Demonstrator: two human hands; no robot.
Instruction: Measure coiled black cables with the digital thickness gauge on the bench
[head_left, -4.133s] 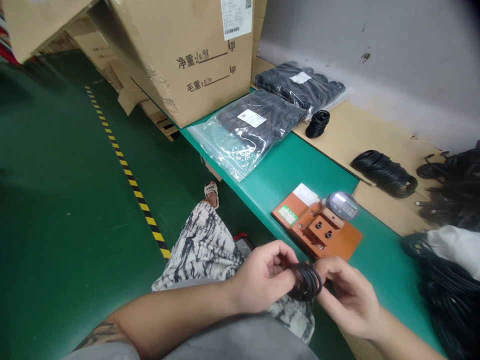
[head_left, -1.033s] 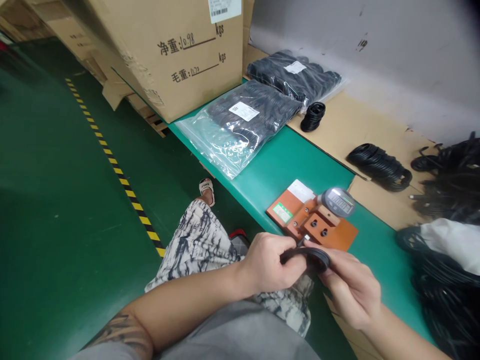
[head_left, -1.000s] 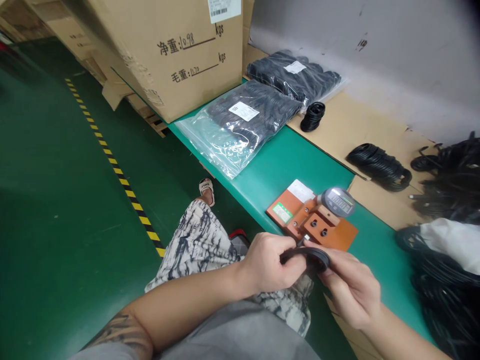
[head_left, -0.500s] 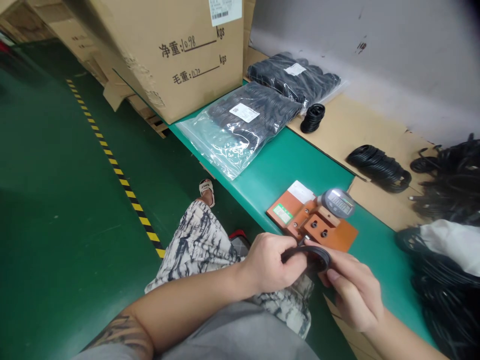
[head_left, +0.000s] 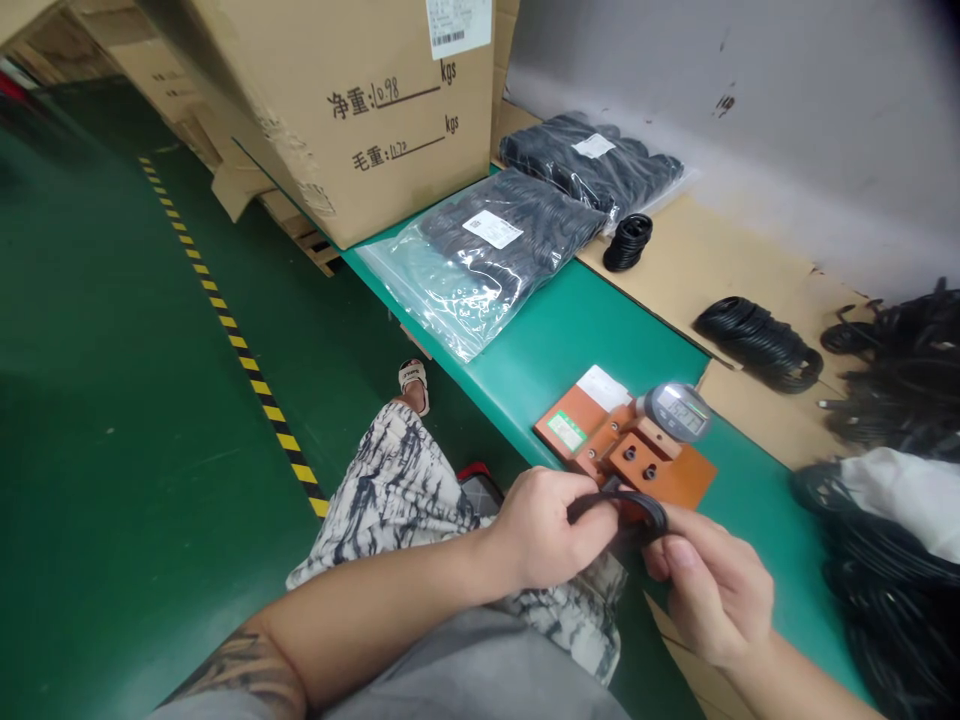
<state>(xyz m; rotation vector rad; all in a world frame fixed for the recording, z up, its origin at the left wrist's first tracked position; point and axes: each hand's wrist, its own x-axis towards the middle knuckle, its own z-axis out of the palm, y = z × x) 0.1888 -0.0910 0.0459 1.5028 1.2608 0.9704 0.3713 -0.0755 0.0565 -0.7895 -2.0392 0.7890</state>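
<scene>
A coil of black cable (head_left: 646, 507) is held between my two hands at the table's front edge. My left hand (head_left: 551, 528) is closed round its left side, with the thumb across the loops. My right hand (head_left: 716, 585) pinches the right side with thumb and fingers. The cable's dark connector (head_left: 613, 485) sits against the near side of an orange measuring fixture (head_left: 691, 474); its tip is hidden. On top of that fixture, a round digital gauge (head_left: 677, 412) shows a number starting with what looks like 15.
Clear bags of coiled cables (head_left: 517, 225) lie on the green table (head_left: 517, 375) beside a large carton (head_left: 405, 110). Cable coils (head_left: 757, 343) rest on cardboard (head_left: 697, 260) at the back. More loose cables (head_left: 885, 540) and a white bag (head_left: 907, 495) are piled on the right.
The connector has moved up against the fixture, and its metal tip no longer shows. The gauge reading has gone from about zero to a larger number. Both hands keep hold of the cable.
</scene>
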